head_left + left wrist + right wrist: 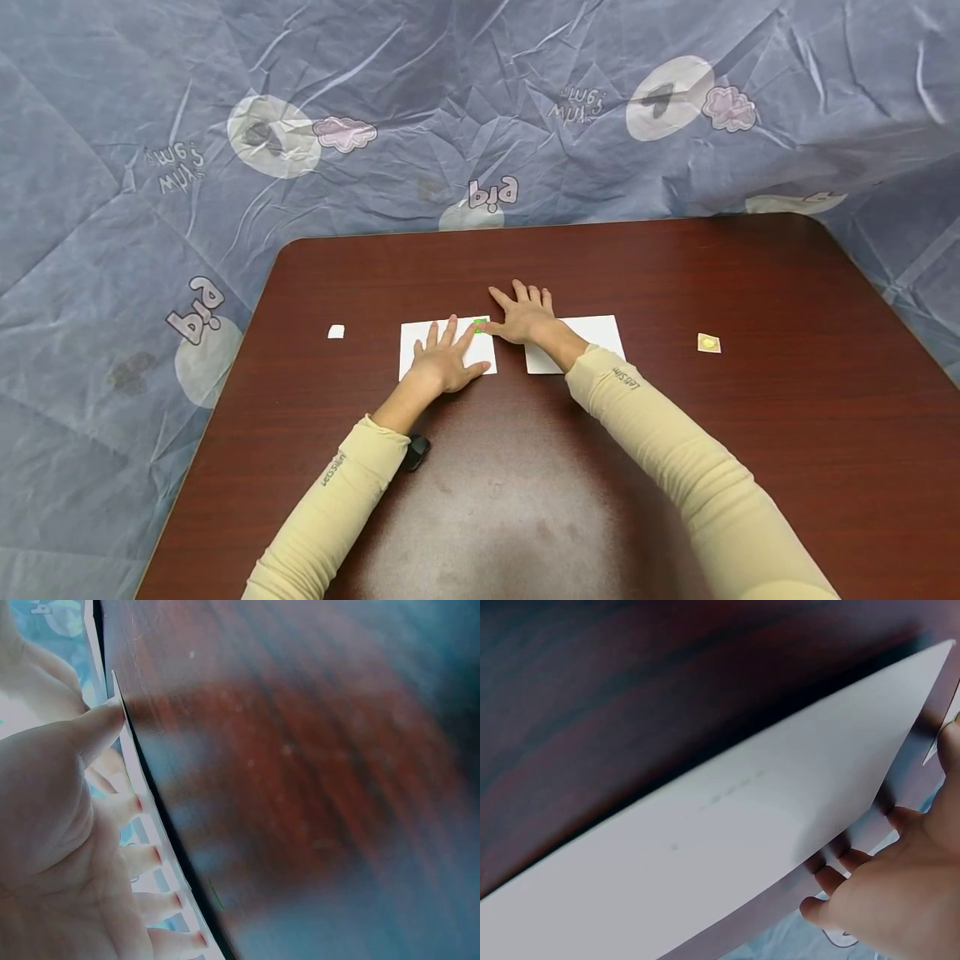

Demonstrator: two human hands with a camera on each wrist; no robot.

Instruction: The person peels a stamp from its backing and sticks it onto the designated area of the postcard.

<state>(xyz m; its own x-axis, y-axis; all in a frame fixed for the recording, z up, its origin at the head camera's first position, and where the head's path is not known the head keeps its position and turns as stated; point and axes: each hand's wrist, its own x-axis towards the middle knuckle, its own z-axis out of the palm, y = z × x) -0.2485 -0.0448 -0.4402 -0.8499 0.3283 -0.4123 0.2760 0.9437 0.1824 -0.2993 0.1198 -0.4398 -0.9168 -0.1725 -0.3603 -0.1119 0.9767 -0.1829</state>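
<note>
My left hand lies with spread fingers on a white sheet of paper. In the left wrist view its fingertips rest along the paper, seen edge-on. A small green piece sits at that sheet's upper right corner; my right thumb touches it, and the left index fingertip is beside it. The right hand has its other fingers stretched out over the table, beyond a second white sheet. In the right wrist view, the fingers are past that sheet's edge.
On the brown table, a small white square lies to the left and a small pale-yellow square to the right. A black device is by the left wrist. Crumpled blue-grey printed cloth hangs behind the table.
</note>
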